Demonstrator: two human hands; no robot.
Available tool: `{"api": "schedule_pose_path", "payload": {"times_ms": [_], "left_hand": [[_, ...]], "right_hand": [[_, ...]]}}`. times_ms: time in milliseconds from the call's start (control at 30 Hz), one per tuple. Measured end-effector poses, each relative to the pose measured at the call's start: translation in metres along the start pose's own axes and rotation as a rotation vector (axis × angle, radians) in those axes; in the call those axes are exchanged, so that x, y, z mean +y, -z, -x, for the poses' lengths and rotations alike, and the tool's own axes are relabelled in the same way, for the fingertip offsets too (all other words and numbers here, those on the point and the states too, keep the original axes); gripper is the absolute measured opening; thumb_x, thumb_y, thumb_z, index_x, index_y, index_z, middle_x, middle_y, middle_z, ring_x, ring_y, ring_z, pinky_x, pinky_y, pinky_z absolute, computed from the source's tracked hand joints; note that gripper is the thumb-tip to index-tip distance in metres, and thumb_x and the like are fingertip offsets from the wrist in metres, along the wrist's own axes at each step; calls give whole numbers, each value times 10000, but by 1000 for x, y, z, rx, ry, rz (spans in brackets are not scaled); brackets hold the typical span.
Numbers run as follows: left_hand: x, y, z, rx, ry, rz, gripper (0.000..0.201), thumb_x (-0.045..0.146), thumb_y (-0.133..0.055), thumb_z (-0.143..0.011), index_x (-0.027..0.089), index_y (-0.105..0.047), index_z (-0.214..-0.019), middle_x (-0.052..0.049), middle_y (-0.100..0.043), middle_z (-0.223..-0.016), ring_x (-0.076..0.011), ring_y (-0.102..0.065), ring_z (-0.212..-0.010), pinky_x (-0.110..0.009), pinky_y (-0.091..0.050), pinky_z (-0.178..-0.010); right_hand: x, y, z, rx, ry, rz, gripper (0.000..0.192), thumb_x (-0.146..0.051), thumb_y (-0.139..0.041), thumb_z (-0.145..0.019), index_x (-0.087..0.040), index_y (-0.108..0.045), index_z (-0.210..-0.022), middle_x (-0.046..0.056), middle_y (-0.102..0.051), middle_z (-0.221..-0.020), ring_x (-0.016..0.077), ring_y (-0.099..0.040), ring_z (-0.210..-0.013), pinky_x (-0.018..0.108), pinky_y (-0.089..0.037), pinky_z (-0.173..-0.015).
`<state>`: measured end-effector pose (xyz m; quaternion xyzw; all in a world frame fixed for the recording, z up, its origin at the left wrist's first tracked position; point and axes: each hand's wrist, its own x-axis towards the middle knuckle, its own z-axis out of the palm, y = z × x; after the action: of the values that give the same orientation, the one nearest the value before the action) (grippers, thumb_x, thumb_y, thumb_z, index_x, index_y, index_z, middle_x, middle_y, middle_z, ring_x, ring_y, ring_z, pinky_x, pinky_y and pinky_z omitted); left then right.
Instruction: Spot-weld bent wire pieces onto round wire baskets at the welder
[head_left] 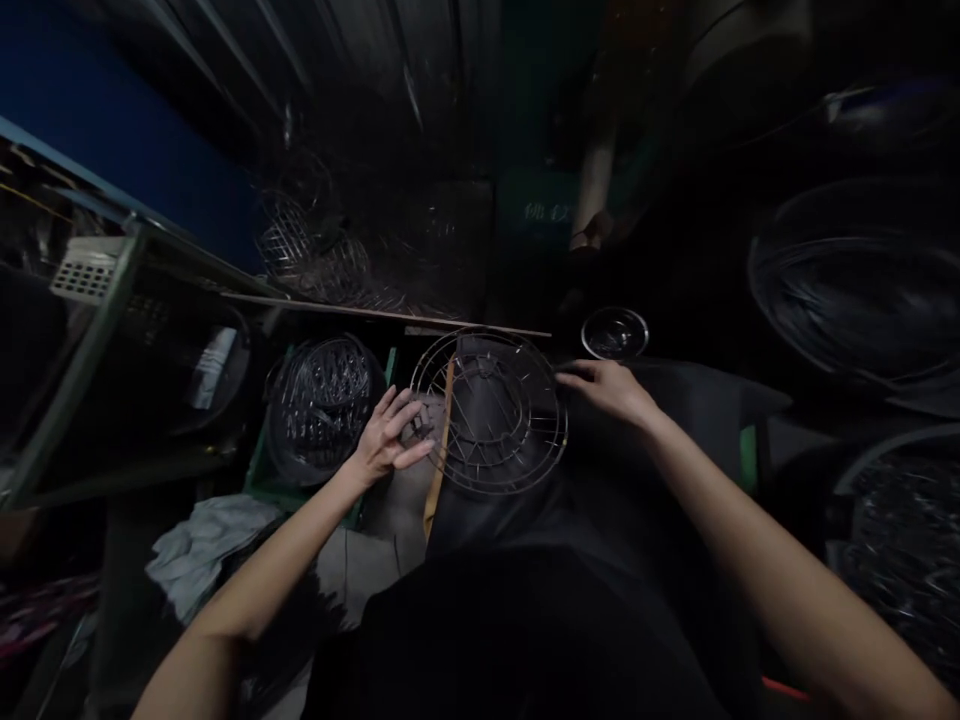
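Wire grille (491,442): thin metal, faint shine. Strong glossy glints are seen on the contents of the round tub (279,455); material can't be told. Rag (210,545): matt, wrinkled cloth. Perforated basket (88,268) looks moulded in pale plastic. Blue panel (112,130) seen as smooth, matt. Clothing (540,620): dark matt cloth.

Your view's dim, top right near black; light direction unclear. Your bare left hand (388,437) and bare right hand (613,390) stand out pale. Small glints on the shiny dark wire pieces (326,395). Large round dark plastic tub (814,358) looks smeared; wide-angle stretch towards your edges.
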<state>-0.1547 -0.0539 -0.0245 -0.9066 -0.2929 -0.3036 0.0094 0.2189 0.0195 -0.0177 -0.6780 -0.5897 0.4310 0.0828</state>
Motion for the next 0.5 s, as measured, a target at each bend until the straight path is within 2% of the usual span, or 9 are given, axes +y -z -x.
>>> {"api": "schedule_pose_path", "payload": {"times_ms": [67, 133, 200, 233, 267, 333, 367, 433, 500], "left_hand": [[6, 3, 16, 3, 193, 73, 410, 179, -596, -818, 417, -498, -1136, 21, -460, -1343, -223, -419, -1320, -506, -399, -1049], [14, 7, 23, 99, 573, 220, 394, 258, -577, -846, 361, -461, -1208, -29, -435, -1384, -222, -440, -1301, -484, -369, -1070], [20, 10, 21, 193, 1017, 492, 518, 389, -527, -874, 288, -326, -1341, -105, -459, -1368, -231, -482, -1260, -475, -340, -1076], [21, 10, 18, 196, 1175, 690, 607, 453, -500, -875, 253, -244, -1388, -131, -507, -1320, -235, -514, -1225, -476, -333, -1069], [23, 9, 13, 182, 1276, 889, 704, 503, -503, -858, 223, -180, -1417, -143, -558, -1260, -240, -534, -1200, -476, -319, -1068], [25, 8, 3, 136, 1361, 1222, 862, 535, -576, -794, 195, -118, -1440, -130, -643, -1130, -247, -564, -1158, -469, -286, -1066], [25, 7, -1, 134, 1381, 1319, 919, 517, -627, -759, 190, -110, -1445, -117, -668, -1078, -246, -574, -1141, -458, -266, -1069], [25, 5, -9, 156, 1411, 1416, 968, 443, -690, -712, 197, -109, -1446, -89, -698, -1005, -234, -607, -1084, -433, -247, -1062], [23, 5, -18, 184, 1403, 1454, 986, 386, -709, -684, 207, -104, -1442, -71, -712, -957, -231, -629, -1041, -421, -247, -1049]], "right_hand": [[2, -9, -4, -45, -36, -54, 242, -354, -638, -763, -197, -716, -930, 42, -709, -984, 238, -634, -973, 352, -452, -918], [2, -14, -3, -64, -94, -184, 211, -332, -674, -737, -185, -713, -883, 36, -714, -942, 205, -644, -910, 312, -463, -887], [-1, -17, 0, -98, -206, -353, 196, -301, -696, -722, -177, -703, -873, 26, -715, -884, 160, -647, -809, 261, -484, -810], [-4, -17, 2, -109, -276, -420, 191, -282, -703, -715, -176, -697, -875, 20, -713, -844, 141, -643, -750, 239, -493, -754], [-8, -17, 4, -119, -343, -474, 190, -265, -708, -710, -176, -692, -877, 14, -709, -801, 128, -635, -695, 221, -497, -694], [-15, -17, 9, -129, -415, -537, 197, -255, -715, -699, -181, -686, -880, 7, -700, -742, 118, -624, -629, 200, -493, -608], [-17, -16, 12, -130, -423, -545, 206, -263, -721, -690, -182, -687, -877, 8, -698, -729, 120, -625, -618, 195, -493, -585], [-20, -14, 19, -121, -404, -546, 234, -296, -732, -664, -182, -691, -864, 16, -698, -722, 131, -628, -610, 197, -495, -556], [-19, -8, 29, -37, -350, -515, 277, -339, -745, -613, -175, -700, -832, 28, -690, -689, 144, -616, -568, 209, -487, -503]]}}
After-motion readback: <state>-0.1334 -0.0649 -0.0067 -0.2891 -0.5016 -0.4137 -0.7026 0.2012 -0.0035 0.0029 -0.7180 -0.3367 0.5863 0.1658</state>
